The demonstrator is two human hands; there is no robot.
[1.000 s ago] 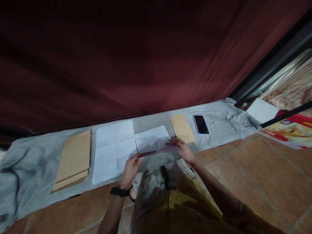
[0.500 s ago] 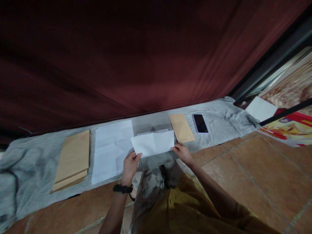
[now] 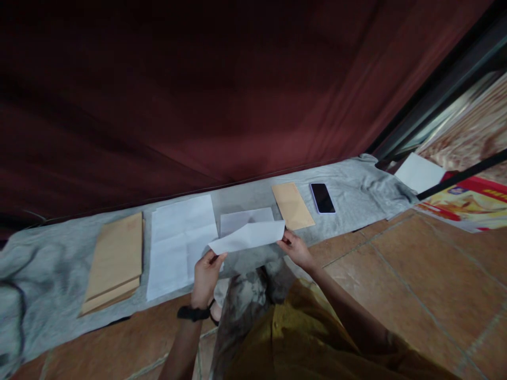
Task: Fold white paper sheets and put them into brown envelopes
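A white sheet of paper (image 3: 249, 235) is half folded, its near part raised over its far part, which lies on the grey cloth (image 3: 47, 264). My left hand (image 3: 206, 274), with a black wristband, pinches the sheet's near left corner. My right hand (image 3: 295, 248) pinches its near right corner. Left of it lies a larger creased white sheet (image 3: 180, 240). A single brown envelope (image 3: 292, 205) lies just beyond my right hand.
A stack of brown envelopes (image 3: 114, 261) lies at the left on the cloth. A dark phone (image 3: 322, 198) rests right of the single envelope. A dark red curtain (image 3: 198, 89) hangs behind. Tiled floor (image 3: 415, 274) and a colourful printed sheet (image 3: 467, 203) lie at the right.
The near edge of the sheet has been lifted off the cloth by both hands and brought forward over its far part; the fold now leans lower than half a second ago.
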